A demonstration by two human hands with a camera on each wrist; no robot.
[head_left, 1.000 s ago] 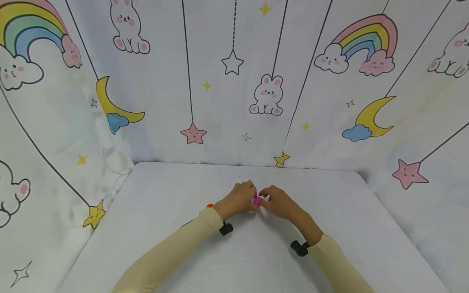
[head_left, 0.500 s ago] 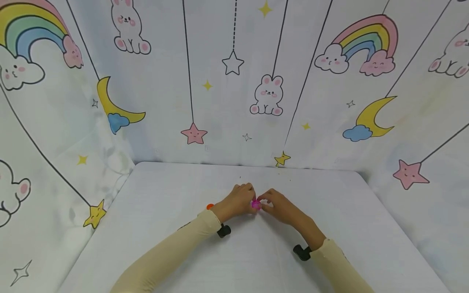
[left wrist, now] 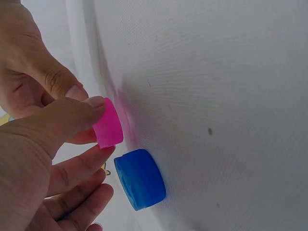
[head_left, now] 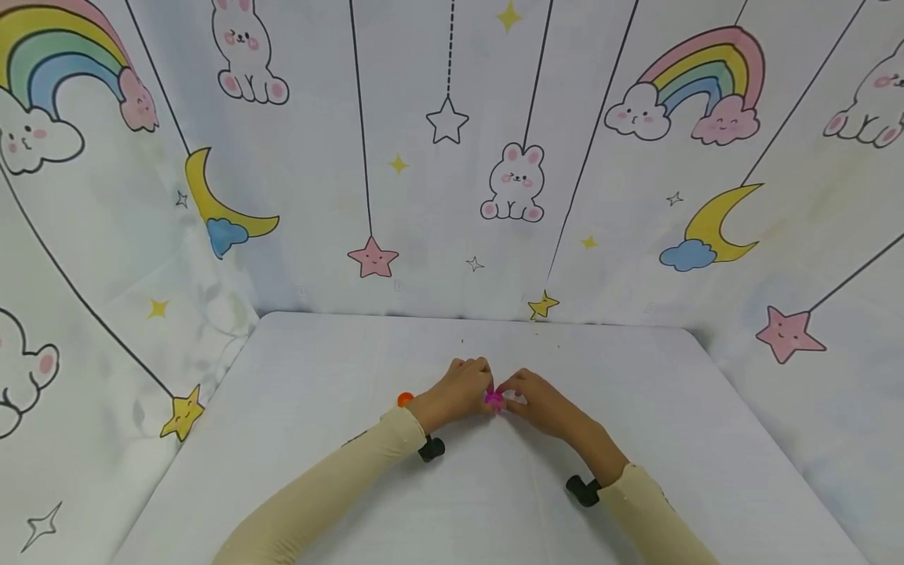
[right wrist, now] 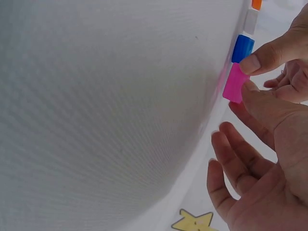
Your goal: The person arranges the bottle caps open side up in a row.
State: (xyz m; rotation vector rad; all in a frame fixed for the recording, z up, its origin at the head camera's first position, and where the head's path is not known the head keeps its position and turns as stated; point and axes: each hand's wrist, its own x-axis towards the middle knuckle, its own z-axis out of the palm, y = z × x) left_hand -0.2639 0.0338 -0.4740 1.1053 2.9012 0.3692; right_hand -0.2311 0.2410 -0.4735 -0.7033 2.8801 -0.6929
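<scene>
A small pink cap point(head_left: 494, 402), like a plastic bottle cap, is between my two hands, low over the white table. My left hand point(head_left: 455, 392) pinches it, with the thumb on one side and a finger below in the left wrist view. Across from it, my right hand point(head_left: 544, 404) holds the same cap point(right wrist: 236, 83) with thumb and forefinger; its other fingers are spread loosely. In the left wrist view a blue cap point(left wrist: 140, 179) rests on the table close to the pink one. My left hand hides the blue cap in the head view.
An orange round cap point(head_left: 406, 399) lies behind my left wrist. A whitish piece point(right wrist: 250, 21) sits between the blue and orange caps in the right wrist view. A printed cloth wall point(head_left: 438, 196) stands behind the white table point(head_left: 339, 353).
Both hands have come slightly nearer to me with the pink cap. The right fingers have closed in on it, and it shows more plainly between the fingertips.
</scene>
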